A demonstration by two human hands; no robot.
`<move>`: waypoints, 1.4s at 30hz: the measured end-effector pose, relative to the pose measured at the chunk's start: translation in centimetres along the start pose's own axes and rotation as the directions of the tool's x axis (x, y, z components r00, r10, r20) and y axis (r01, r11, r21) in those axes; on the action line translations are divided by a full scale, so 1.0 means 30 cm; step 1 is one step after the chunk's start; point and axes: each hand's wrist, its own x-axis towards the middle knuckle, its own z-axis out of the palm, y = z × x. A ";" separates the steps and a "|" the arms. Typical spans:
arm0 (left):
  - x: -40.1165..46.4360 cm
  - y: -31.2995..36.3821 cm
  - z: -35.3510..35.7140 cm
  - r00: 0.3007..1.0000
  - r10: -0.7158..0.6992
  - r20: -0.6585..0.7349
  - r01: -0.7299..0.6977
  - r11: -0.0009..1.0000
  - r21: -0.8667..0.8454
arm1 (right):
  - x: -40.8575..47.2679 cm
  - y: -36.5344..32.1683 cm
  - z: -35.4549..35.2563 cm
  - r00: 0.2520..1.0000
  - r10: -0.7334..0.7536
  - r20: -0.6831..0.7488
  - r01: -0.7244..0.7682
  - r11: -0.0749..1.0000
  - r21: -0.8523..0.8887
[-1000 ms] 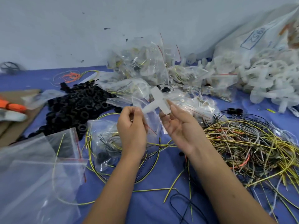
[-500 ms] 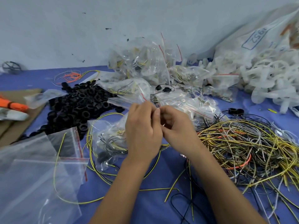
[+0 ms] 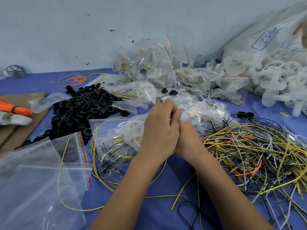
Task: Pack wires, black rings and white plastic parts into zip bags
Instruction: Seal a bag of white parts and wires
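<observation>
Hands [image 3: 167, 130] on bulging clear zip bag [image 3: 116, 138]

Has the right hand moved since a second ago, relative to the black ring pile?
Yes. The right hand has shifted left, closer to the black ring pile, meeting the left hand.

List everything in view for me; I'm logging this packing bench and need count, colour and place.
black rings: a heap, black, left of centre
wire tangle: many, yellow, black, grey and orange, right
white plastic parts: a heap, white, far right
filled zip bags: several, clear, centre back
zip bag: one, clear, under the hands
empty zip bags: a few, clear, front left
cloth: one, blue, underneath
left hand: grips the bag's top
right hand: against the left, grip hidden
</observation>
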 end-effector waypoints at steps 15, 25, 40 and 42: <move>0.270 -0.166 -0.166 0.594 -0.413 0.691 0.384 0.900 0.208 | -0.023 0.017 -0.061 0.982 -0.112 0.152 0.014 0.847 0.531; 0.314 -0.191 -0.236 0.624 -0.287 0.727 0.470 0.881 -0.056 | 0.012 0.079 -0.085 0.913 0.240 -0.330 0.115 0.624 0.773; 0.253 -0.112 -0.196 0.815 -0.383 0.435 0.498 0.847 -0.188 | 0.000 0.035 -0.046 0.968 0.224 0.109 -0.179 0.320 0.930; 0.262 -0.086 -0.215 0.780 -0.383 0.495 0.557 0.786 -0.268 | 0.005 0.029 -0.061 0.969 0.230 0.093 -0.149 0.240 0.959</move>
